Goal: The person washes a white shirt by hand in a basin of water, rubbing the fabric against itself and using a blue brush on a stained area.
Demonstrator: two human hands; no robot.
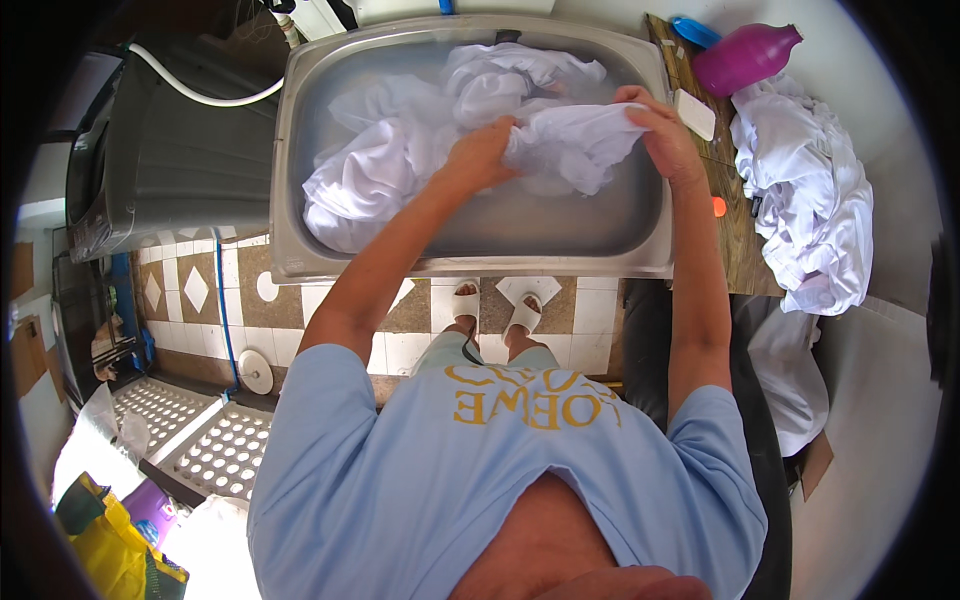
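White cloth [575,140] is held bunched over the middle of a steel basin [290,200], above the water, with more white laundry [370,170] lying soaked to its left and behind it. The left hand [482,150] is clamped on the cloth's near end and the right hand [660,128] is closed on its far edge, so the fabric is stretched between them. A pile of white garments [810,200] is heaped on the wooden worktop [735,240] to the right, beside a purple bottle [745,55] and a white soap bar [695,112]. Water could be slopped over the rim onto the tiled floor [250,290] if the cloth is wrung hard, and the feet in slippers [495,305] just below could be soaked. The dry pile could also be splashed, since it is near the basin.
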